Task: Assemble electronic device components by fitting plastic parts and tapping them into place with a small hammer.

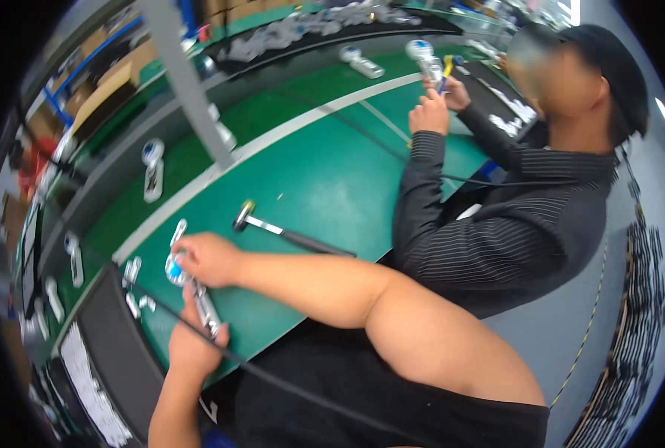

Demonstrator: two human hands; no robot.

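Note:
My left hand (194,343) grips the handle of a silver-white handheld device (206,312) with a round head and a blue centre. The handle slants towards me over the green bench. My right hand (211,259) reaches across with its fingers curled and pressed on the round head; the fingertips and any small part under them are hard to make out. Close by lies a white elongated piece (178,232). A hammer (284,235) with a black grip rests on the bench beyond my right forearm.
Small white parts (132,272) lie left of my hands beside a dark tray (116,336). A black cable crosses before my left wrist. Similar devices (153,172) sit along the green conveyor (176,168) behind a grey post (187,89). At right, a co-worker (497,216) holds a yellow-and-blue tool.

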